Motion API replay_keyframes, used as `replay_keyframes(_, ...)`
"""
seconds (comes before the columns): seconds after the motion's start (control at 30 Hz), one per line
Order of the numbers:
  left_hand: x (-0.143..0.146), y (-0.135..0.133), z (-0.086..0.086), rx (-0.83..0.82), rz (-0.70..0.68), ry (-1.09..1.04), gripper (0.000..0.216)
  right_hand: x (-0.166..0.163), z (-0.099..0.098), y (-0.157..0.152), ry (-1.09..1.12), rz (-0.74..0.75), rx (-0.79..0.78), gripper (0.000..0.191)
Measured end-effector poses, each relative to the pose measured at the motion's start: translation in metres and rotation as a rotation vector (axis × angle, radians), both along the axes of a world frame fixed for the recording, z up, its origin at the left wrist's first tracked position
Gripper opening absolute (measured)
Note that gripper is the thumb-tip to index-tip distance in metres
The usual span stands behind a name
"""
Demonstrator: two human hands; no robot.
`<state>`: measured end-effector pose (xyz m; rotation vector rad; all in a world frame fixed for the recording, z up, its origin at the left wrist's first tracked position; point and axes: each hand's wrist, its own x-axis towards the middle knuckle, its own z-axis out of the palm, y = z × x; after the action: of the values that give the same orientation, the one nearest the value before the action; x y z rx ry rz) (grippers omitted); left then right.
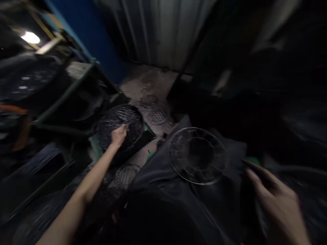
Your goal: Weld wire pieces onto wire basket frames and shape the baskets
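Closest to me, at the lower right, I see my right hand (277,204) with its fingers loosely curled and a dark, slim object lying along the fingertips; it is blurred, so I cannot tell what that object is or whether the hand truly grips it. A small green patch shows just beyond the fingers, too smeared to identify.

Just left of that hand a round wire fan guard of pale, shiny metal (197,155) lies flat on a dark cloth-covered surface (163,190), which I take to be my lap; its lower part sinks into shadow.

My left arm stretches out from the lower left, and my left hand (119,134) rests its fingers on the rim of a round black wire fan guard (122,126) that sits tilted against dark clutter. The fingers are bent over the wire, partly closed; I cannot tell if they clasp it or merely touch it.

Between the arm and the cloth, one more dark wire grille (125,175) lies low on the floor, half hidden. Further away, on the pale concrete floor (153,85), I count two small round wire pieces (156,116), faint and blurred. That makes three larger guards and two small ones that I can count.

At the far end stands a corrugated metal wall (158,30), beside it a blue panel (84,27), and a lamp (30,37) glows at the upper left. The right side is almost wholly black.
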<state>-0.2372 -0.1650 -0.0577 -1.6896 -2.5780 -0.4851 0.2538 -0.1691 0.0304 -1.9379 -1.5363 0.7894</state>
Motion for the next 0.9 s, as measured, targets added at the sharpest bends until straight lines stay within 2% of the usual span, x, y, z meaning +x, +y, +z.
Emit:
replay_keyframes(0.07, 0.009, 0.019, 0.028, 0.100, -0.010, -0.061, 0.026, 0.001, 0.001, 0.001, 0.063, -0.044, -0.001, 0.038)
replay_keyframes(0.13, 0.031, 0.040, 0.055, 0.211, -0.036, -0.149, 0.033, -0.005, 0.005, 0.007, 0.111, -0.024, 0.058, 0.036)
replay_keyframes(0.2, 0.071, 0.057, 0.076, 0.337, -0.141, -0.502, 0.036, -0.017, 0.012, 0.014, 0.119, 0.033, 0.124, 0.038)
replay_keyframes(0.27, 0.124, 0.068, 0.082, 0.271, -0.289, -0.793, 0.036, -0.031, 0.015, 0.018, 0.139, 0.122, 0.150, 0.046)
replay_keyframes(0.33, 0.174, 0.079, 0.075, 0.091, -0.420, -0.943, 0.036, -0.043, 0.011, 0.019, 0.171, 0.145, 0.141, 0.052)
replay_keyframes(0.4, 0.209, 0.089, 0.061, -0.055, -0.533, -0.986, 0.035, -0.050, 0.000, 0.019, 0.158, 0.042, 0.151, 0.049)
replay_keyframes(0.47, 0.228, 0.100, 0.048, -0.129, -0.617, -0.929, 0.030, -0.051, -0.016, 0.021, 0.084, -0.099, 0.178, 0.043)
replay_keyframes(0.53, 0.234, 0.108, 0.040, -0.151, -0.666, -0.824, 0.023, -0.049, -0.033, 0.025, -0.004, -0.159, 0.178, 0.040)
replay_keyframes(0.67, 0.234, 0.119, 0.032, -0.142, -0.725, -0.618, 0.019, -0.045, -0.056, 0.033, -0.177, -0.149, 0.168, 0.040)
replay_keyframes(0.9, 0.232, 0.117, 0.024, -0.183, -0.793, -0.489, 0.026, -0.046, -0.059, 0.030, -0.375, -0.133, 0.153, 0.037)
